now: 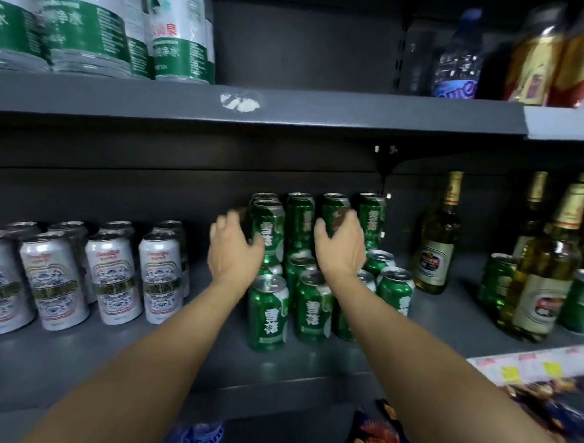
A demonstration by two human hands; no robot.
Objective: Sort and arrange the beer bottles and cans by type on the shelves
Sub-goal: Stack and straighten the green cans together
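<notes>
A person reaches both bare arms into a dark store shelf [77, 356] to tidy a two-tier block of green beer cans [268, 317], the landmark of the scene. The left hand [233, 249] cups the upper-tier can [268, 228] at the block's left end, fingers curved round its side, though motion blur leaves it unclear whether they have closed on it. The right hand [341, 245] reaches in front of the upper tier near the block's right end, fingers loosely spread and curved toward a can there; whether it touches or holds one cannot be told. The two hands bracket the top row, apparently to steady or square the stacked cans (a second tier resting on can lids is likely to shift). Left of the green block stands a separate group of silver cans [114, 277], well apart from it, already grouped by type. Right of the block stand glass beer bottles [438, 247], with a few stray green cans [497, 280] among them, which by the task probably belong with the block.
</notes>
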